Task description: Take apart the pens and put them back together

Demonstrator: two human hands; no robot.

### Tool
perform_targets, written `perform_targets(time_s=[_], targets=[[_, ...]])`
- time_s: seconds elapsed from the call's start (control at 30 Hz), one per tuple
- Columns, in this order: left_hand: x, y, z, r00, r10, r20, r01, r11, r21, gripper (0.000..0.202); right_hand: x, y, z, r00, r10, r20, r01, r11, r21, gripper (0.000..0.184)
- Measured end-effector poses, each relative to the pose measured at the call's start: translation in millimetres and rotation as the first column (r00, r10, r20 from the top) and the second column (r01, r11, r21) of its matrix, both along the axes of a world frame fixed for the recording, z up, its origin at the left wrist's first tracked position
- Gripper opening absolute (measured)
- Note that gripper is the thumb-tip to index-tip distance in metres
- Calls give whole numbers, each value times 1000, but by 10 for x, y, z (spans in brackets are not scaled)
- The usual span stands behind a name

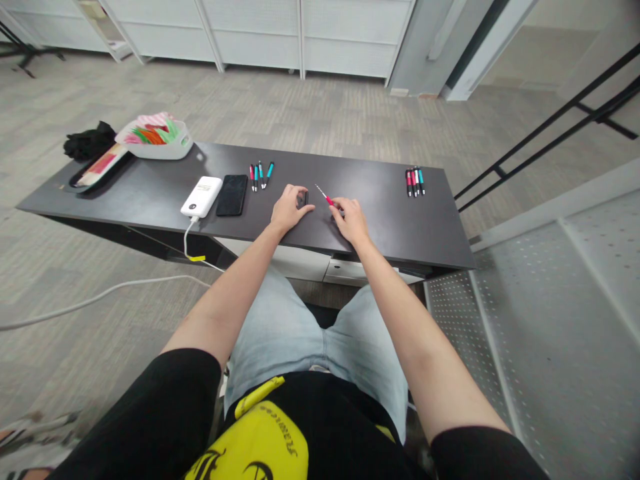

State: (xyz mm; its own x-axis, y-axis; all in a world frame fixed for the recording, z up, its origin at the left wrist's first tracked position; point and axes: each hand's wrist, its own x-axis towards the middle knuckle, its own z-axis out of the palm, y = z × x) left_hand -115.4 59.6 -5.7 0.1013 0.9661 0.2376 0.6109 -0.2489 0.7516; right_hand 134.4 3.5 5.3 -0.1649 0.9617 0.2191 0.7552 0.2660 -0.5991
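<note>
Dark counter (150, 193) standing on grey carpet, white cabinets behind. Left hand (289, 209) is resting on a small black pen part (305, 197), fingers curled loosely over it. Right hand (350, 218) is pinching a red pen (325, 196) by its lower end, tip angled up-left. Four pens (260, 176) lying to the left, a bundle (415, 181) to the right; the red pen appears mid-assembly. Phone (233, 195) and power bank (201, 196) sitting nearby. Open room lying between hands and front edge.

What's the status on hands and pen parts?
Left hand on black barrel. Right hand pinching red refill. Nothing between them.
</note>
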Motion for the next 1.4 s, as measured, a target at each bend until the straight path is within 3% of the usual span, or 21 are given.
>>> perform_targets(time_s=[0.1, 0.23, 0.37, 0.47, 0.67, 1.0, 1.4], targets=[[48, -57, 9, 966, -36, 256, 25, 999, 47, 48, -8, -20, 39, 1000, -3, 16, 4, 1000, -13, 35], [112, -120, -27, 833, 110, 542, -111, 993, -31, 46, -14, -31, 71, 999, -13, 33, 14, 1000, -20, 38], [92, -141, -116, 692, 160, 703, -129, 987, -98, 44, -2, -7, 51, 999, -6, 37, 6, 1000, -5, 37], [40, -131, -164, 639, 165, 751, -144, 985, -94, 43, 14, 14, 16, 999, 26, 47, -26, 1000, -2, 36], [24, -146, -145, 624, 201, 756, -134, 980, -150, 34, 21, 4, -8, 994, 79, 75, -80, 997, 16, 37], [48, -156, -113, 598, 206, 775, -110, 978, -176, 55, 21, -5, 1, 989, 106, 100, -110, 993, 39, 36], [62, -208, -59, 672, 149, 726, -43, 986, -162, 61, 24, -6, 2, 988, 111, 107, -115, 993, 33, 36]])
